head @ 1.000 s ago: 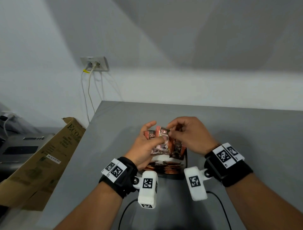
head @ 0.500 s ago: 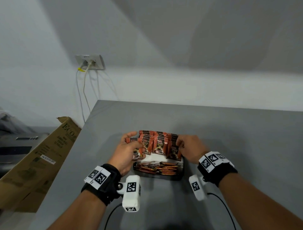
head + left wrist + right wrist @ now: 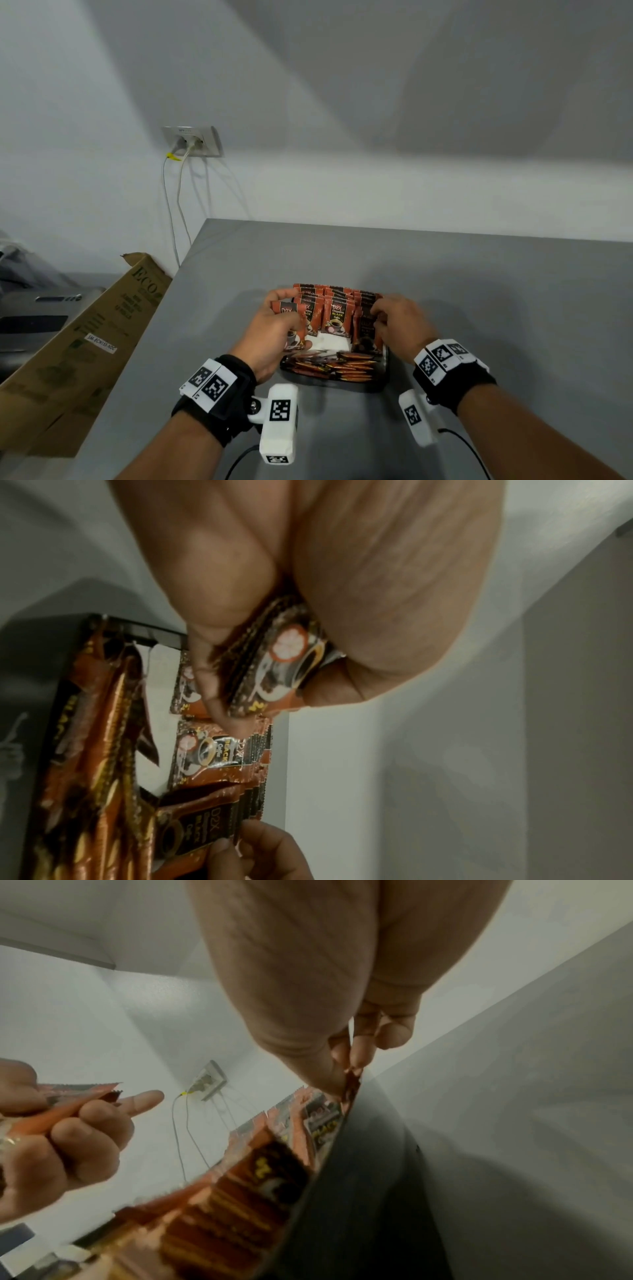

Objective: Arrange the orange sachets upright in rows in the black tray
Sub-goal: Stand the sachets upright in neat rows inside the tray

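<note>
On the grey counter (image 3: 479, 291), lower the sachets (image 3: 288, 322) pinched in your left hand (image 3: 274, 339) upright into the black tray (image 3: 385, 368) beside it, while your right hand (image 3: 399, 325) pinches the end row (image 3: 368, 329) steady.

A bare white gap (image 3: 330, 342) lies between upright sachets (image 3: 337, 317) and flat sachets (image 3: 337, 366).

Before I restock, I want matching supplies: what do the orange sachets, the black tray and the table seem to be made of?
The orange sachets look like glossy printed foil or plastic film: highlights glint on them, and their top edges are serrated. The black tray seems smooth rigid plastic, though little of it shows. The table has a flat matte grey face, probably laminate; its core cannot be told.
</note>
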A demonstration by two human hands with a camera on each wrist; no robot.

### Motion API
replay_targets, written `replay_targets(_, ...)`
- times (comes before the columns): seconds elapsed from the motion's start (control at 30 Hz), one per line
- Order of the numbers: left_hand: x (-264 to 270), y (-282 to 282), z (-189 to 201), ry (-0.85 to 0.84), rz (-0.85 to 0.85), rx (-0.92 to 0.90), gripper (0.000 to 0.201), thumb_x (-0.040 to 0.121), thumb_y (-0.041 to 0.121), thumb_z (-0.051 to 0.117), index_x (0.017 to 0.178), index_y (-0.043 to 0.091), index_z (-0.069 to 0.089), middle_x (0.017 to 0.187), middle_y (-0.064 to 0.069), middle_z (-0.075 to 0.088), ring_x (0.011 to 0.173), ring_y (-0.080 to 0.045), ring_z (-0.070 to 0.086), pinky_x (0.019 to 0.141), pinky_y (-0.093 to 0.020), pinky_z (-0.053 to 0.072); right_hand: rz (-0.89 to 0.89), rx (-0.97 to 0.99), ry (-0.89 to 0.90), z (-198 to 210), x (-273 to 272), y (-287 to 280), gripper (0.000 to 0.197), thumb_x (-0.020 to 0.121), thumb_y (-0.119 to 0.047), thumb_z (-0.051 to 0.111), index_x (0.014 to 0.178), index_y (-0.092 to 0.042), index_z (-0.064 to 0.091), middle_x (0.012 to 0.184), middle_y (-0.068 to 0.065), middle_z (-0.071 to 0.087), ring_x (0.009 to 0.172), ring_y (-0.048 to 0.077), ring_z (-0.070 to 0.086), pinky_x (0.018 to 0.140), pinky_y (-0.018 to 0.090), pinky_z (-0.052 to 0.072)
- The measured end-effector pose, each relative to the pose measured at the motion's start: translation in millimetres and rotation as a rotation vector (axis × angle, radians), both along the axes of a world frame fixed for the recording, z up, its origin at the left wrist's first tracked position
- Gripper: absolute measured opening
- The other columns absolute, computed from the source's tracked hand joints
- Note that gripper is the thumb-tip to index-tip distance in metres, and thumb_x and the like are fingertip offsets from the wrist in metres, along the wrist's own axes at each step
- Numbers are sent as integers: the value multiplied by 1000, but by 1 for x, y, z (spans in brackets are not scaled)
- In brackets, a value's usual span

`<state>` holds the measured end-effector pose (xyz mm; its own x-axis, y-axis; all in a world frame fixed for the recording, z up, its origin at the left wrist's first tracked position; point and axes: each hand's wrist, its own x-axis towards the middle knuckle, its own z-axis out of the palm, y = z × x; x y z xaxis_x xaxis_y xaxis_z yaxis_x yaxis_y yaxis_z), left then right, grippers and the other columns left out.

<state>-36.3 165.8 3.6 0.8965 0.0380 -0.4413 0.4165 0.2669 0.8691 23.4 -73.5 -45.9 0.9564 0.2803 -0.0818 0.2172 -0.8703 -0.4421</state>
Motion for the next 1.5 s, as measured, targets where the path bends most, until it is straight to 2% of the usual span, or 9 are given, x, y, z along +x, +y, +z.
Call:
replay_targets(0.17, 1, -8, -1, -90, -57, 1, 67, 76, -27, 58, 128, 14, 48, 104, -22, 68, 82, -28, 68, 72, -39, 57, -35, 304, -48, 41, -14, 16, 12, 85, -25, 73, 97, -28, 70, 94, -14, 63, 89, 7, 62, 83, 23, 52)
replay_targets(0.3, 5, -21, 4, -176, -151, 3, 75, 69, -32, 61, 127, 14, 47, 99, -19, 65, 76, -24, 67, 65, -34, 57, 74, 564, 180, 77, -24, 47, 19, 84, -23, 76, 101, -30, 71, 88, -10, 72, 79, 0, 67, 73, 13, 52)
replay_targets(0.5, 7, -15, 9, -155, -8, 144, 62, 80, -13, 69, 128, 19, 46, 105, -27, 65, 70, -25, 66, 58, -29, 55, 13, 437, 48, 82, -1, 49, 19, 83, -10, 73, 81, -29, 72, 78, -12, 73, 72, 0, 68, 71, 16, 54)
replay_targets(0.6, 7, -2, 7, -121, 109, 157, 52, 87, -9, 61, 127, 21, 48, 99, -12, 66, 59, -12, 66, 58, -24, 55, -38, 299, 83, 69, 11, 47, 18, 88, -9, 69, 84, -27, 69, 77, -9, 74, 74, 4, 70, 75, 25, 59)
replay_targets(0.7, 6, 6, 3, -109, 119, 160, 50, 87, -10, 58, 126, 20, 49, 83, -6, 66, 58, -14, 62, 59, -28, 53, -3, 120, 124, 49, 11, 55, 18, 90, -9, 65, 90, -27, 69, 95, -7, 70, 87, 13, 68, 81, 31, 59)
replay_targets(1.07, -4, 17, -3, -23, 86, 92, 62, 78, -21, 48, 125, 20, 48, 94, -13, 60, 82, -26, 60, 72, -43, 55, 50, -130, 102, 29, 11, 70, 18, 87, 0, 53, 94, -13, 64, 95, 4, 65, 82, 20, 56, 69, 28, 43)
replay_targets(1.2, -5, 16, -7, -37, 59, 114, 60, 81, -22, 51, 126, 17, 47, 90, -13, 63, 74, -26, 62, 73, -47, 55, 56, -153, 71, 26, 10, 71, 15, 91, -4, 53, 97, -12, 64, 102, 5, 62, 83, 18, 49, 74, 27, 39)
replay_targets(1.37, -7, 13, -4, -95, -44, 165, 55, 82, -22, 57, 121, 17, 50, 72, -4, 70, 63, -20, 64, 71, -45, 55, 17, 18, 25, 36, 9, 68, 10, 90, -20, 64, 99, -19, 67, 104, -1, 60, 95, 16, 57, 85, 30, 49)
replay_targets(1.5, -6, 6, -3, -153, -121, 177, 61, 78, -20, 65, 124, 17, 51, 90, -11, 72, 77, -22, 66, 75, -41, 54, 93, 425, 229, 65, -6, 72, 14, 85, -22, 73, 98, -23, 72, 90, -7, 72, 80, 10, 70, 73, 21, 58)
